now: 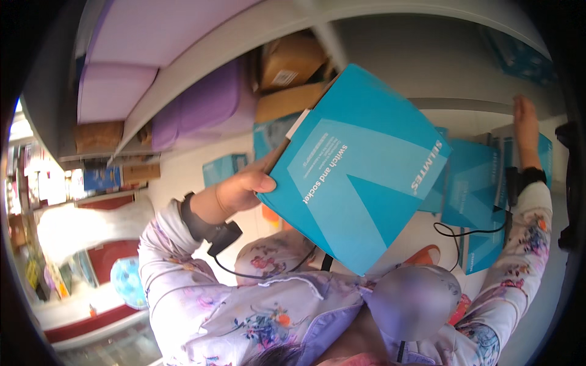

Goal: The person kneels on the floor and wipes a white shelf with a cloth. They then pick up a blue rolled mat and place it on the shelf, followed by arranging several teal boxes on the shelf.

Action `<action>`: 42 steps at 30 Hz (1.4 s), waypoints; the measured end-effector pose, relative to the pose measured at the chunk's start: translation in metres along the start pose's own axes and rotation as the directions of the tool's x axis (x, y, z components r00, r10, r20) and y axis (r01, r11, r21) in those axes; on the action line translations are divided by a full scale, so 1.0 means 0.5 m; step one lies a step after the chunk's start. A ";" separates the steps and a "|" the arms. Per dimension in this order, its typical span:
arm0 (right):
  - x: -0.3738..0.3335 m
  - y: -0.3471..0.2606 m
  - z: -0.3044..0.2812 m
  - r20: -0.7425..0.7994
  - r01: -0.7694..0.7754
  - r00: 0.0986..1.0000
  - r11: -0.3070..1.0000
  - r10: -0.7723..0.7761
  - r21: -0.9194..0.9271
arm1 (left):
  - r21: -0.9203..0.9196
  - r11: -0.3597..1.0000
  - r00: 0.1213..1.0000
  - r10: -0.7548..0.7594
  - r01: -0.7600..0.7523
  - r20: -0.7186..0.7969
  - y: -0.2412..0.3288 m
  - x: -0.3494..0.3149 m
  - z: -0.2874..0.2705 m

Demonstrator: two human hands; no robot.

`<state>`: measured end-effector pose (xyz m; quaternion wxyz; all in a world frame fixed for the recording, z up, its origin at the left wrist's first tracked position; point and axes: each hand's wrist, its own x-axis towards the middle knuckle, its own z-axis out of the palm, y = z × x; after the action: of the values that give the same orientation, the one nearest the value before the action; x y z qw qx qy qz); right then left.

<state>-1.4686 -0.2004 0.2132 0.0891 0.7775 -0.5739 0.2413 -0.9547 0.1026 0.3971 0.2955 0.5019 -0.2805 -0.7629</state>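
A large teal cardboard box with pale lettering is tilted in front of my chest. My left hand grips its left corner, the thumb on the printed face and the other fingers out of sight behind. Off to the right, my right hand reaches up with fingers stretched and nothing visible in it. It is apart from the held box, beside a stack of similar teal boxes on the floor. Each wrist wears a black band with a small device and a cable.
White shelving rises ahead, with teal boxes on it at the far right. Lilac bins and a brown carton sit to the left. A small teal box lies on the floor. A cable loops below my right wrist.
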 end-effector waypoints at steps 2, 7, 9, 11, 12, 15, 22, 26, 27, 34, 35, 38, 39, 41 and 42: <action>-0.002 -0.025 0.007 0.038 0.041 0.998 0.998 -0.043 0.044 | 0.061 0.998 0.999 -0.012 0.014 -0.033 0.005 -0.061 -0.042; 0.007 -0.166 0.015 0.104 0.118 0.986 0.986 -0.131 0.117 | 0.046 0.999 0.966 0.018 -0.006 -0.258 -0.034 -0.226 -0.136; 0.014 -0.236 0.007 0.138 0.249 0.952 0.953 -0.274 0.173 | -0.001 0.997 0.919 0.076 -0.083 -0.386 -0.072 -0.301 -0.180; 0.000 -0.305 0.004 0.178 0.277 0.927 0.921 -0.331 0.273 | -0.047 0.989 0.862 0.098 -0.140 -0.498 -0.120 -0.365 -0.226; -0.003 -0.334 0.002 0.157 0.348 0.898 0.882 -0.411 0.317 | -0.074 0.982 0.830 0.106 -0.175 -0.547 -0.148 -0.389 -0.251; -0.011 -0.397 0.002 0.165 0.388 0.875 0.862 -0.456 0.325 | -0.236 0.872 0.719 0.172 -0.429 -0.674 -0.243 -0.428 -0.318; -0.027 -0.417 -0.023 0.328 0.253 0.882 0.927 -0.339 0.278 | -0.262 0.612 0.444 0.164 -0.746 -0.881 -0.412 -0.381 -0.399; -0.031 -0.392 -0.055 0.392 0.214 0.867 0.940 -0.308 0.264 | -0.287 0.537 0.359 0.030 -0.793 -0.933 -0.469 -0.346 -0.415; -0.030 -0.387 -0.063 0.395 0.197 0.874 0.949 -0.284 0.246 | -0.289 0.520 0.340 0.003 -0.804 -0.940 -0.483 -0.335 -0.426; -0.034 -0.389 -0.103 0.331 0.056 0.931 0.957 -0.153 0.286 | -0.464 0.455 0.448 -0.151 -0.760 -0.881 -0.578 -0.244 -0.595; -0.033 -0.390 -0.104 0.378 0.050 0.914 0.965 -0.149 0.259 | -0.504 0.597 0.517 -0.168 -0.625 -0.840 -0.578 -0.248 -0.607; -0.042 -0.384 -0.098 0.229 0.099 0.956 0.936 -0.183 0.337 | -0.349 0.923 0.322 -0.285 -0.160 -0.903 -0.515 -0.275 -0.600; -0.051 -0.373 -0.112 0.160 0.136 0.967 0.932 -0.199 0.336 | -0.333 0.938 0.251 -0.346 0.093 -0.904 -0.459 -0.287 -0.582; -0.064 -0.347 -0.119 0.118 0.045 0.989 0.936 -0.092 0.349 | 0.041 0.918 0.206 -0.045 0.394 -0.978 -0.357 -0.270 -0.503; -0.068 -0.326 -0.120 0.111 -0.021 0.994 0.932 -0.021 0.361 | 0.149 0.935 0.380 0.017 0.321 -0.925 -0.287 -0.241 -0.464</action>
<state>-1.3400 -0.0936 0.2719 -0.0881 0.7931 -0.5236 0.2983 -0.7240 0.2562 0.2868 0.2467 0.9002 -0.1374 -0.3314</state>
